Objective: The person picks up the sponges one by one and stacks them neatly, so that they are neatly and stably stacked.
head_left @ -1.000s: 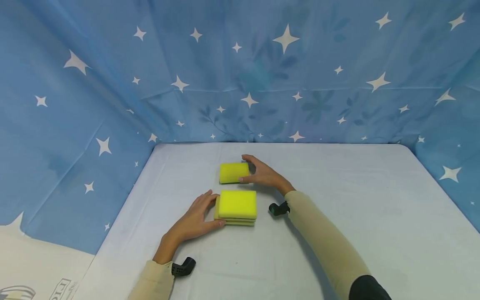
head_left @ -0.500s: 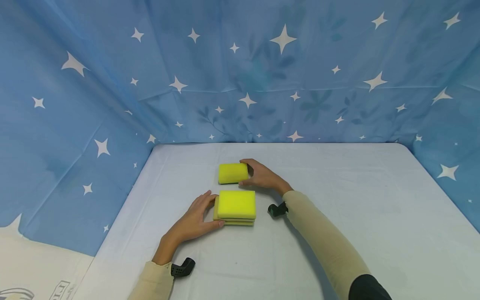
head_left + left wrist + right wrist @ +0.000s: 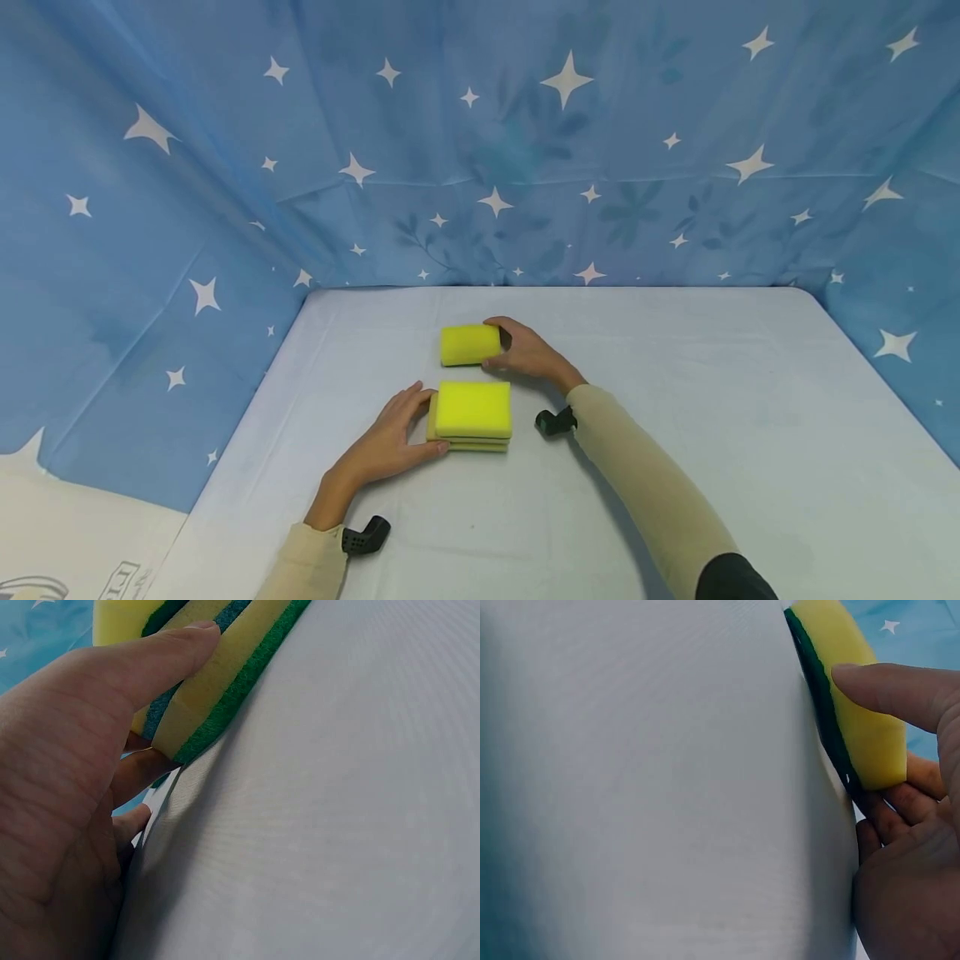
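Observation:
A stack of sponges [image 3: 473, 408] lies near the middle of the table, yellow foam upward. In the left wrist view, green and bluish scouring layers show between the stack's foam layers [image 3: 202, 694]. My left hand [image 3: 390, 437] holds the stack from its left side, thumb along the front face and fingers round behind. Just beyond the stack lies a single yellow sponge [image 3: 469, 345], its dark green scouring side down in the right wrist view. My right hand [image 3: 527, 348] grips this sponge's right end, thumb [image 3: 885, 690] on the near side and fingers on the far side, partly hidden.
Both sponge groups rest on a white-covered table [image 3: 712, 417]. A blue curtain with white stars [image 3: 525, 150] hangs along the back and sides. Black wrist devices [image 3: 366, 535] sit at both cuffs. A pale printed surface [image 3: 82, 533] shows at the lower left.
The right hand's index finger has come down onto the single sponge's far edge. That sponge has since shifted very slightly right with the hand. The left hand and stack stay put.

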Demonstrator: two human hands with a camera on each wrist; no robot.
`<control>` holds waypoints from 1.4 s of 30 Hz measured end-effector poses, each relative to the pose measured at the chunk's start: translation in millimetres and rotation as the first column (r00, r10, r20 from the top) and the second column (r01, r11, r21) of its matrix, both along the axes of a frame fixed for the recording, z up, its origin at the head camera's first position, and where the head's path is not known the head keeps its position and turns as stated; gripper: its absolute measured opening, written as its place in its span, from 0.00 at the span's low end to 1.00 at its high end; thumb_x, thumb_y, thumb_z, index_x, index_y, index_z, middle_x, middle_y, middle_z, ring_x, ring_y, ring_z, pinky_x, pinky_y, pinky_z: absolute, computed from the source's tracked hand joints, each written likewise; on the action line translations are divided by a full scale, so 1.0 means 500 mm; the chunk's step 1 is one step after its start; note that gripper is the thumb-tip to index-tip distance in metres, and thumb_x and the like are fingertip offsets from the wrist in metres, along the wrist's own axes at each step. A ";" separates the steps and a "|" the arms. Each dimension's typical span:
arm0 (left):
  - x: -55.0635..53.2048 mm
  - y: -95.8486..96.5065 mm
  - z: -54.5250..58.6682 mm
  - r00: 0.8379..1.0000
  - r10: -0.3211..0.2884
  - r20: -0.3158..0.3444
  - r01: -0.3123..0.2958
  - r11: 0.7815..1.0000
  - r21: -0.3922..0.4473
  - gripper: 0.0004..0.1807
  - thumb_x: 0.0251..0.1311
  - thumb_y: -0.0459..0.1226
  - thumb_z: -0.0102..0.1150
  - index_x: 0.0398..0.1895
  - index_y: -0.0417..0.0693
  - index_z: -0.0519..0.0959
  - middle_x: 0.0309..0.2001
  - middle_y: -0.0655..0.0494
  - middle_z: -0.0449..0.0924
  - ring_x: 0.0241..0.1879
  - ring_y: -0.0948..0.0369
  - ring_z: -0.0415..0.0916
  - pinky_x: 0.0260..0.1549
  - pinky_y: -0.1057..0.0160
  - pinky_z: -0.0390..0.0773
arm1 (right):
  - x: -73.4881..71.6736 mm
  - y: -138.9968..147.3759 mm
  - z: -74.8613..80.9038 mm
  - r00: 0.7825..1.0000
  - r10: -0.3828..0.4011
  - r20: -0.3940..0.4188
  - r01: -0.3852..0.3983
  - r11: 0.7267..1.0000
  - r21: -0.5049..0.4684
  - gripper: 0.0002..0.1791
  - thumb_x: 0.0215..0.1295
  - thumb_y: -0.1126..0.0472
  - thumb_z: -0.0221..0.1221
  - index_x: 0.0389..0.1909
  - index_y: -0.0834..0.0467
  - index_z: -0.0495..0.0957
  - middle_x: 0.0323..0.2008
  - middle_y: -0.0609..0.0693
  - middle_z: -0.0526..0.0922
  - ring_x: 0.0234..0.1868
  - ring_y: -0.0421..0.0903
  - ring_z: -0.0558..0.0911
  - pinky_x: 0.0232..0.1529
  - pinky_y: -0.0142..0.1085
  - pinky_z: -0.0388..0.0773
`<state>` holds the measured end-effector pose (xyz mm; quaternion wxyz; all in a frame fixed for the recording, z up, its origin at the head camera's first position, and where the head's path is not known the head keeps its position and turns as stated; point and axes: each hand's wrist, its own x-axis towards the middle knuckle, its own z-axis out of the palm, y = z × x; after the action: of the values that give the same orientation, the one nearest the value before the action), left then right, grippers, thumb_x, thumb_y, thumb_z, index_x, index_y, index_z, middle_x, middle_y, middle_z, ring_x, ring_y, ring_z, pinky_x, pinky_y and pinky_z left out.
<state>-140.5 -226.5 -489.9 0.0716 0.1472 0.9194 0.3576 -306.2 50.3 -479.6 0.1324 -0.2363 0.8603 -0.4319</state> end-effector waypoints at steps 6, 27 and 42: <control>0.001 0.001 0.001 1.000 0.004 0.009 -0.004 1.000 -0.003 0.50 0.62 0.64 0.71 0.82 0.55 0.65 0.85 0.45 0.50 0.84 0.43 0.44 0.74 0.29 0.54 | -0.001 0.000 -0.004 1.000 -0.014 0.003 0.014 1.000 -0.025 0.46 0.63 0.55 0.76 0.79 0.59 0.66 0.75 0.58 0.71 0.75 0.57 0.69 0.78 0.54 0.61; 0.001 0.002 0.002 1.000 0.002 0.000 -0.002 1.000 0.004 0.50 0.61 0.64 0.71 0.82 0.54 0.65 0.85 0.45 0.51 0.84 0.44 0.44 0.75 0.30 0.53 | 0.007 0.020 0.003 0.999 -0.052 0.002 0.052 0.996 -0.068 0.44 0.63 0.57 0.76 0.77 0.61 0.68 0.72 0.60 0.74 0.66 0.57 0.75 0.71 0.53 0.70; 0.002 0.002 0.003 1.000 0.005 0.013 -0.005 1.000 -0.001 0.51 0.62 0.64 0.71 0.83 0.54 0.63 0.85 0.45 0.50 0.84 0.44 0.43 0.75 0.30 0.53 | 0.016 0.034 0.006 0.998 -0.056 0.029 0.059 0.992 -0.110 0.44 0.64 0.57 0.76 0.76 0.63 0.67 0.66 0.61 0.76 0.62 0.58 0.78 0.63 0.52 0.76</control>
<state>-139.7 -225.5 -488.3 0.0768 0.1427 0.9194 0.3584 -298.0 67.4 -476.7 0.1179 -0.2128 0.8397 -0.4856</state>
